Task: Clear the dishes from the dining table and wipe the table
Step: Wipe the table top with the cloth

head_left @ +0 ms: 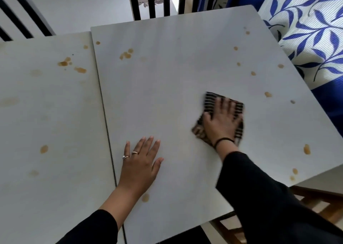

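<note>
Two black sleeves, the left sleeve (96, 227) and the right sleeve (269, 197), enter from the near edge. The landmark is the dark seam (104, 104) that divides the white table (167, 67) into two panels.

Left hand (139, 162): lies palm down on the table just right of the seam, at its near end. The grip is spread, fingers straight and slightly apart, holding nothing. It wears two rings (135, 152).

Right hand (220, 121): lies well right of the seam, farther from the camera than the left hand. The grip is spread flat, fingers straight and pressing down on a dark striped cloth (209, 102). A thin black band (222, 140) circles the wrist.

The cloth lies crumpled on the right panel, under the palm and showing on all sides of it. Its edges are blurred.

Brown stains mark both panels:
- a cluster (64, 63) left of the seam at its far end;
- a smaller cluster (126, 55) just right of the seam;
- scattered drops (268, 94) far right of the seam, beyond the cloth;
- one spot (145, 197) beside the left wrist.

No dishes stand on either panel.

Beyond the table, right of the seam:
- a blue leaf-patterned fabric (311, 30) at the far corner;
- part of a wooden chair (324, 204) at the near corner.
</note>
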A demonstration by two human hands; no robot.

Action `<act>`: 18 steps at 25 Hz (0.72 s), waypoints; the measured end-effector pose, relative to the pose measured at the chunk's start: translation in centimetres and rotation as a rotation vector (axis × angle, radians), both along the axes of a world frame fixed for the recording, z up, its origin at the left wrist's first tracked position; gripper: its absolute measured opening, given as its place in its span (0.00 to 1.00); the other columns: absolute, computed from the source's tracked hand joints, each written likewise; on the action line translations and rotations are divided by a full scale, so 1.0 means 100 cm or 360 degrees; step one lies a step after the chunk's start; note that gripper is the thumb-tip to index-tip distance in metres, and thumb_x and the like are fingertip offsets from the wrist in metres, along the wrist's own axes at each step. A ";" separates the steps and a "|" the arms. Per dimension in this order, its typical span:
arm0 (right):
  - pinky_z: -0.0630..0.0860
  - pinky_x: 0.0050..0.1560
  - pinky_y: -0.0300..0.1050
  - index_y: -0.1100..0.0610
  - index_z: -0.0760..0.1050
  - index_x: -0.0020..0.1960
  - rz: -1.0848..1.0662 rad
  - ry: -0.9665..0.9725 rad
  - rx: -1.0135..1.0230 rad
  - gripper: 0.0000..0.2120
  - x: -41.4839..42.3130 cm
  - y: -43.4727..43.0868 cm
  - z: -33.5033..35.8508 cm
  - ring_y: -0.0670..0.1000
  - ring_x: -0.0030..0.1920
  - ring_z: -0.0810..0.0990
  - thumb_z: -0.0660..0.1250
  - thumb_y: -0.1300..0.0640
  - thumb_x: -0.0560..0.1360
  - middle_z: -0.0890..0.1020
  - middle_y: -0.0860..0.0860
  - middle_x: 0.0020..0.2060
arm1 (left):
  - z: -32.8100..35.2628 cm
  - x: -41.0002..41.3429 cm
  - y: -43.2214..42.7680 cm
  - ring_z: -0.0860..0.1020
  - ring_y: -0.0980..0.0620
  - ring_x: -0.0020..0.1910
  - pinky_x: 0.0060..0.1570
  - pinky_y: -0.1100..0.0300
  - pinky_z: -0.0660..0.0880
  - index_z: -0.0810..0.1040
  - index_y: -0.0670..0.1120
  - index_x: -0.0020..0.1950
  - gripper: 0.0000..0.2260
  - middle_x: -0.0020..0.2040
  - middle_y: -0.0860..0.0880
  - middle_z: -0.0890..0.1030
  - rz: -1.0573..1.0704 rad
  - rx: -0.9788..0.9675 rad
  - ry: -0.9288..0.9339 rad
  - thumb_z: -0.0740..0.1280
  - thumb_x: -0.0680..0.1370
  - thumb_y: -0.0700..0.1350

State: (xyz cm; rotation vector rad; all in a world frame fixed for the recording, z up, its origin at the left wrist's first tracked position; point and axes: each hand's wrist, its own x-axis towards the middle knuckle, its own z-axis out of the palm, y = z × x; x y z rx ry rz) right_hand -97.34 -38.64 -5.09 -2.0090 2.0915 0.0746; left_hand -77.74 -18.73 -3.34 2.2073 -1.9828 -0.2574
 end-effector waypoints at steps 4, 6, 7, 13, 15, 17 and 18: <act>0.42 0.73 0.66 0.46 0.52 0.78 0.0856 -0.0140 -0.0087 0.35 0.048 0.068 -0.004 0.53 0.77 0.47 0.57 0.41 0.73 0.52 0.49 0.78 | 0.002 -0.006 -0.032 0.74 0.45 0.66 0.68 0.38 0.62 0.74 0.45 0.68 0.21 0.66 0.45 0.76 0.0106 -0.0272 0.0046 0.55 0.78 0.50; 0.49 0.72 0.66 0.46 0.54 0.77 0.0994 -0.0203 -0.0108 0.37 0.015 0.122 -0.005 0.52 0.77 0.50 0.59 0.40 0.71 0.54 0.49 0.78 | 0.000 -0.013 -0.047 0.73 0.45 0.66 0.68 0.38 0.62 0.75 0.44 0.67 0.20 0.66 0.46 0.76 0.0080 -0.0324 0.0059 0.55 0.78 0.49; 0.52 0.72 0.66 0.46 0.54 0.77 0.0981 -0.0194 -0.0102 0.38 -0.012 0.135 -0.007 0.52 0.77 0.50 0.60 0.40 0.70 0.54 0.48 0.78 | -0.003 -0.019 -0.056 0.74 0.45 0.66 0.67 0.38 0.62 0.75 0.44 0.66 0.20 0.66 0.46 0.76 0.0053 -0.0323 0.0059 0.56 0.78 0.49; 0.46 0.74 0.62 0.47 0.54 0.77 0.0302 0.0026 -0.0080 0.36 -0.122 0.058 -0.002 0.52 0.77 0.50 0.51 0.40 0.71 0.53 0.50 0.77 | -0.030 -0.049 -0.067 0.69 0.44 0.70 0.67 0.32 0.57 0.75 0.46 0.67 0.20 0.69 0.46 0.72 -0.0115 -0.0214 -0.0041 0.57 0.78 0.51; 0.40 0.74 0.61 0.47 0.50 0.78 0.0140 0.0067 -0.0065 0.36 -0.119 0.018 -0.002 0.52 0.77 0.47 0.47 0.38 0.71 0.50 0.49 0.78 | -0.036 -0.048 -0.064 0.66 0.45 0.72 0.68 0.32 0.55 0.73 0.47 0.69 0.20 0.71 0.47 0.70 -0.0125 -0.0196 -0.0098 0.56 0.78 0.51; 0.38 0.74 0.61 0.47 0.48 0.78 0.0090 0.0067 -0.0034 0.36 -0.102 -0.016 -0.005 0.52 0.77 0.44 0.46 0.38 0.72 0.48 0.49 0.78 | -0.037 -0.046 -0.065 0.65 0.46 0.72 0.68 0.32 0.54 0.72 0.48 0.69 0.21 0.72 0.47 0.69 -0.0114 -0.0194 -0.0138 0.57 0.78 0.51; 0.37 0.73 0.62 0.46 0.47 0.78 0.0105 0.0072 -0.0031 0.36 -0.088 -0.027 -0.005 0.53 0.77 0.43 0.47 0.39 0.72 0.47 0.50 0.78 | -0.037 -0.046 -0.066 0.65 0.47 0.72 0.68 0.32 0.54 0.72 0.48 0.69 0.21 0.72 0.47 0.69 -0.0101 -0.0192 -0.0143 0.57 0.78 0.51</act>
